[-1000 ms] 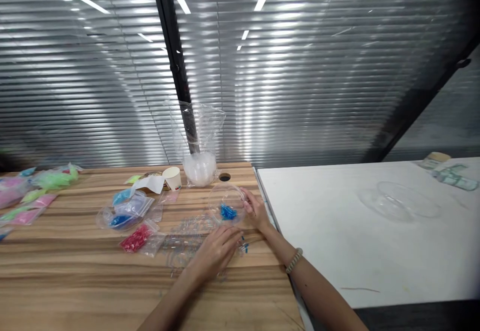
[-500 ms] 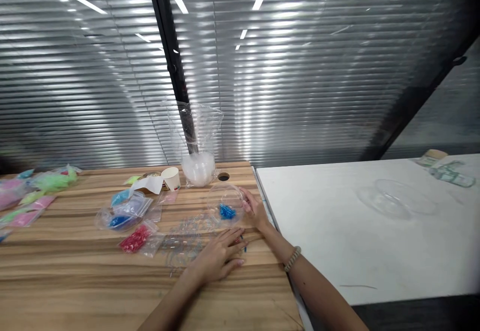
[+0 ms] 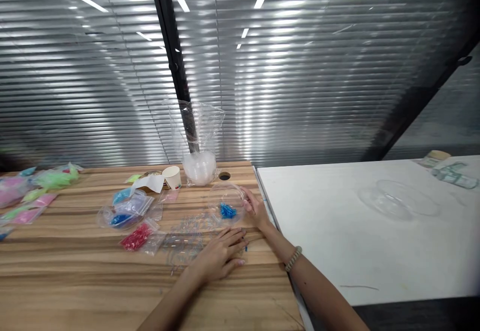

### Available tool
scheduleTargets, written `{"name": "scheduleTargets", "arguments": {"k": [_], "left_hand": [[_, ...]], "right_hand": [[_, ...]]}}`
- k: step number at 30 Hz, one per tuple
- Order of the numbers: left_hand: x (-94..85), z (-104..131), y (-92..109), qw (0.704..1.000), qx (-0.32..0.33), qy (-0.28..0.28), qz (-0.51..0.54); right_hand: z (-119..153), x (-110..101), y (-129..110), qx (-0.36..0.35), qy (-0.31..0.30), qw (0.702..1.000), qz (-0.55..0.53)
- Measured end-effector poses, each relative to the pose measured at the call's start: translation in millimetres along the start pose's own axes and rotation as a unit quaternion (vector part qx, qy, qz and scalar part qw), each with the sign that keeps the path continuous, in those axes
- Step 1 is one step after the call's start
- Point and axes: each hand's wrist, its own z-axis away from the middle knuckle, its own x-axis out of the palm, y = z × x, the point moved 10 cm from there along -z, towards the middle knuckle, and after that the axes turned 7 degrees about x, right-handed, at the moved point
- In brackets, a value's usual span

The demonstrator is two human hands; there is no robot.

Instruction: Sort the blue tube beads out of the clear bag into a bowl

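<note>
Closed on the right side of a clear, round plastic bowl, the right hand's grip has the thumb and fingers at the rim. The bowl is near the right edge of a brown wood-grain tabletop, and a small heap of shiny blue strips lies in it. A pale beaded bracelet circles the right wrist.

Palm down and just nearer the person than the bowl, the left hand has its fingers stretched out and slightly parted; whether anything lies beneath them cannot be told. Beside it, to the left, spreads a tangle of thin, clear pieces, too fine to make out singly. A few loose blue bits show by its fingertips.

Farther left lies a clear bag of red strips. Toward the back, a white paper cup stands near a tall, clear plastic bag with rounded, translucent contents. On the adjoining white tabletop rest clear, rounded plastic pieces.
</note>
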Motion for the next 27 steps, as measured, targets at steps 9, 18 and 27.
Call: {"name": "scheduleTargets", "arguments": {"k": [9, 18, 27], "left_hand": [[-2.4, 0.0, 3.4, 1.000, 0.009, 0.013, -0.002], [-1.7, 2.3, 1.3, 0.999, 0.014, 0.030, -0.001], [-1.9, 0.0, 3.6, 0.999, 0.019, 0.030, 0.000]], "right_hand": [[-1.7, -2.5, -5.4, 0.001, 0.001, 1.000, -0.005], [-0.7, -3.1, -5.8, -0.009, 0.008, 1.000, 0.012], [-2.0, -2.3, -6.2, 0.002, 0.000, 1.000, -0.008]]}}
